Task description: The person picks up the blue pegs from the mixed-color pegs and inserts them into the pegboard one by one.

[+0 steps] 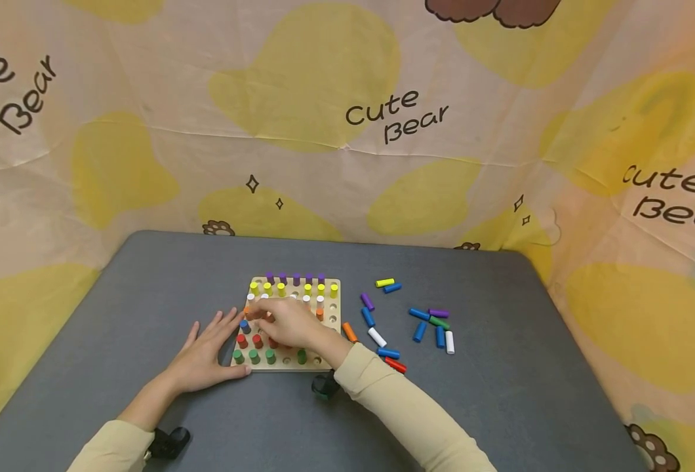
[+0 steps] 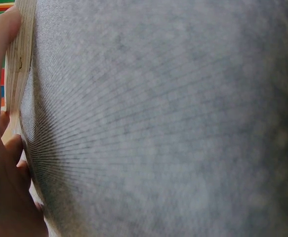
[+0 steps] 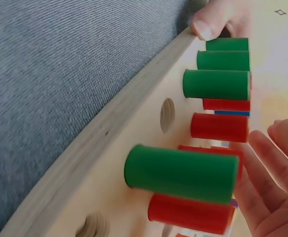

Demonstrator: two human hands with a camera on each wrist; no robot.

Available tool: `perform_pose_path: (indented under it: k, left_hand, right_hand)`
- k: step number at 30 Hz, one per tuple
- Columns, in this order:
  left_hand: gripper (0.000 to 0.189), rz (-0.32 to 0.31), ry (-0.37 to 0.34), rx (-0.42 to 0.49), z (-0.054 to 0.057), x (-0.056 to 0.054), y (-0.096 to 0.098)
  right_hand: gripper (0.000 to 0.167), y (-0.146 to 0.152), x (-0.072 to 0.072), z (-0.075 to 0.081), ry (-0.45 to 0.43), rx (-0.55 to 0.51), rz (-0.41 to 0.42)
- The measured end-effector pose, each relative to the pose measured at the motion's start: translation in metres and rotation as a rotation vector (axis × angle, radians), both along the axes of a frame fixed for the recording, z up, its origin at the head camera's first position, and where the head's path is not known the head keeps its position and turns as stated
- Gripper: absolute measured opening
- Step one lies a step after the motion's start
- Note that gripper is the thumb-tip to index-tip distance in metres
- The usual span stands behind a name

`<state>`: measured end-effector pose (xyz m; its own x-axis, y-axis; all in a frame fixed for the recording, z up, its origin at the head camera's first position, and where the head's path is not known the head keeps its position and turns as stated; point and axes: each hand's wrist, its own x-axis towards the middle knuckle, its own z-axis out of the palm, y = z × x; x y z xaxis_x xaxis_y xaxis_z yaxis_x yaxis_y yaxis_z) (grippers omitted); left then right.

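Observation:
My right hand (image 1: 291,321) is over the left middle of a wooden pegboard (image 1: 336,328). Its index fingertip comes down beside an orange peg (image 1: 248,313), near a blue peg (image 1: 244,326), with the thumb apart from it. In the right wrist view the fingers (image 3: 265,177) are loosely extended behind red pegs (image 3: 220,127) and green pegs (image 3: 183,173), and no peg shows in them. My left hand (image 1: 208,357) lies with spread fingers at the board's left edge, its thumb touching the front corner. Part of the orange and blue rows is hidden under my right hand.
Loose pegs lie right of the board: a yellow peg (image 1: 385,283), an orange peg (image 1: 350,332), a red peg (image 1: 395,365), a green peg (image 1: 439,322), white pegs (image 1: 450,342), purple pegs (image 1: 368,301) and several blue pegs (image 1: 419,331). A patterned cloth (image 1: 300,78) hangs behind the grey table (image 1: 501,393).

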<state>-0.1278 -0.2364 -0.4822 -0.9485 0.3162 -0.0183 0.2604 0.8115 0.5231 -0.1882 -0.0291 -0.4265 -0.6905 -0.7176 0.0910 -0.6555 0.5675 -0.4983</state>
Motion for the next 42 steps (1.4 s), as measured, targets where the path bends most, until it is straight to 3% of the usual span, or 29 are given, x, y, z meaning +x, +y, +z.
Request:
perform_pose_path:
  k: [9,19,23,31,42]
  left_hand:
    - [0.104,0.003,0.007,-0.004,-0.002,-0.001,0.000]
    - [0.103,0.006,0.006,-0.010,0.000,0.000,0.001]
    - [0.103,0.007,0.005,-0.007,0.000,0.000,0.001]
    - [0.103,0.007,0.002,0.008,0.000,0.001,0.000]
    - [0.103,0.003,0.003,0.003,-0.001,0.000,0.001]
  right_hand:
    - [0.021,0.020,0.003,0.008,-0.014,-0.066,0.077]
    - [0.021,0.048,0.006,0.023,0.032,-0.138,0.076]
    - [0.021,0.061,0.004,0.023,0.007,-0.170,0.052]
    - [0.027,0.090,-0.005,0.014,0.045,-0.246,-0.013]
    - [0.037,0.130,-0.016,0.003,0.062,-0.228,-0.126]
